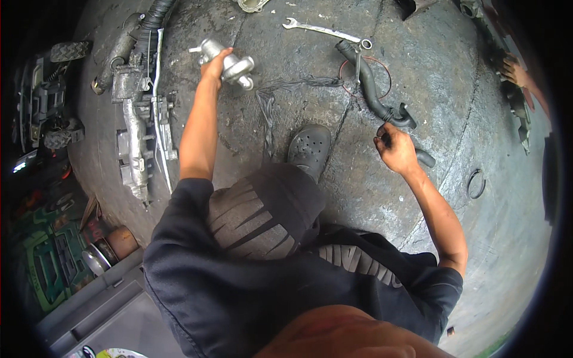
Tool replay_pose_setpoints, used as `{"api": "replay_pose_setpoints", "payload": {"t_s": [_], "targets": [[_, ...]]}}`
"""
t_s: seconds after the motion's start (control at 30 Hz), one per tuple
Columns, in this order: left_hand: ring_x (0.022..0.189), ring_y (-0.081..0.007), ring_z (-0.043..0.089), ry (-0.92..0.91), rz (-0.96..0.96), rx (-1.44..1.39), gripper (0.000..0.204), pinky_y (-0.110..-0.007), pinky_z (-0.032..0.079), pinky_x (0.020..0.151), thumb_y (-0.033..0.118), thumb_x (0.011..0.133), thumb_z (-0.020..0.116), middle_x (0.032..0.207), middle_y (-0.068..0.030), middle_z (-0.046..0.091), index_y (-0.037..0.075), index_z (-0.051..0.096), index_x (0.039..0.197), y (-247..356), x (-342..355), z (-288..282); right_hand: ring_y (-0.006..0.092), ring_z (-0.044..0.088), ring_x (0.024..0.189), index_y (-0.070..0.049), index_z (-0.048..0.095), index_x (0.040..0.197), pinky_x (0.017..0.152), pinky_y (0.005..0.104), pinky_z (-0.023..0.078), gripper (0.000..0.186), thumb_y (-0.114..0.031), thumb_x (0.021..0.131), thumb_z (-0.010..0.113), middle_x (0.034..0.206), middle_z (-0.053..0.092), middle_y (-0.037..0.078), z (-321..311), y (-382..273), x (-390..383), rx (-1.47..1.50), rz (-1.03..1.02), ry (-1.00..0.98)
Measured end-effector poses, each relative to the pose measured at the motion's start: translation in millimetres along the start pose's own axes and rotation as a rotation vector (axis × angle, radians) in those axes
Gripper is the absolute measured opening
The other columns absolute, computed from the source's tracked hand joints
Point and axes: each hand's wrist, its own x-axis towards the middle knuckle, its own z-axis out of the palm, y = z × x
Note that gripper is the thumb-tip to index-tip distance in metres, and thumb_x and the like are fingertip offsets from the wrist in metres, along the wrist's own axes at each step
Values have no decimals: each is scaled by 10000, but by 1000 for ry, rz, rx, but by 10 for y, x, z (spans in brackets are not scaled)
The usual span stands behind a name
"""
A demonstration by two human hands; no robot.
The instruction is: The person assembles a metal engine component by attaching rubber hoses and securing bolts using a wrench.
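My left hand [215, 68] grips a silvery cast metal housing [236, 68] with rounded outlets, held left of centre. My right hand [394, 146] is closed, fingers curled just below the lower end of a bent black rubber hose [370, 86]; whatever is in it, if anything, is hidden. A short hose piece [425, 157] lies beside that hand. A red ring [389, 77] and a small wrench [358, 68] lie at the long hose, with a larger combination wrench [316, 28] above them.
Long metal assembly [134, 149] at left; tool cases [54, 262] lower left. My shod foot [307, 146] is on the stained floor [298, 71]. A clamp ring [476, 185] lies right. Another person's hand [513, 71] touches metal parts at the far right edge.
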Motion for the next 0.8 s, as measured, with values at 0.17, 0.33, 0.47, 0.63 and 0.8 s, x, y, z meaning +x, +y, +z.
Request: {"api": "replay_pose_setpoints", "payload": {"t_s": [0.17, 0.33, 0.47, 0.63, 0.8], "targets": [[772, -221, 618, -248, -436, 59, 528, -361, 419, 688, 668, 833, 610, 1013, -24, 698, 234, 647, 1131, -484, 469, -208, 387, 672, 874, -51, 615, 964, 773, 467, 523, 191, -172, 825, 666, 909, 686, 195, 70, 160, 47, -84, 31, -60], [708, -231, 615, -149, -337, -20, 552, -387, 434, 636, 657, 827, 640, 945, -62, 700, 172, 658, 1089, -655, 285, -239, 386, 674, 864, -53, 615, 954, 760, 467, 526, 183, -166, 816, 661, 882, 687, 190, 75, 221, 63, -63, 81, -80], [1062, -314, 686, 274, -102, 748, 867, -459, 529, 874, 737, 733, 679, 1145, -206, 698, -18, 683, 1161, -390, -143, -192, 385, 674, 867, -56, 614, 944, 761, 469, 527, 178, -171, 814, 654, 875, 690, 179, 59, 344, 63, -84, 116, -79], [1104, -386, 660, 405, 227, 895, 607, -461, 516, 935, 595, 763, 700, 1141, -231, 696, 54, 761, 1029, -290, -289, -310, 390, 673, 909, -74, 632, 967, 794, 478, 531, 193, -209, 830, 633, 927, 701, 176, 22, 385, 251, -130, 121, -78], [1015, -368, 693, 315, 443, 792, 427, -432, 531, 899, 462, 758, 724, 1006, -187, 736, 99, 775, 977, -351, -328, -208, 400, 672, 947, -72, 631, 1013, 832, 485, 533, 234, -231, 843, 613, 965, 702, 197, -19, 629, 426, -210, 197, 12]]}}
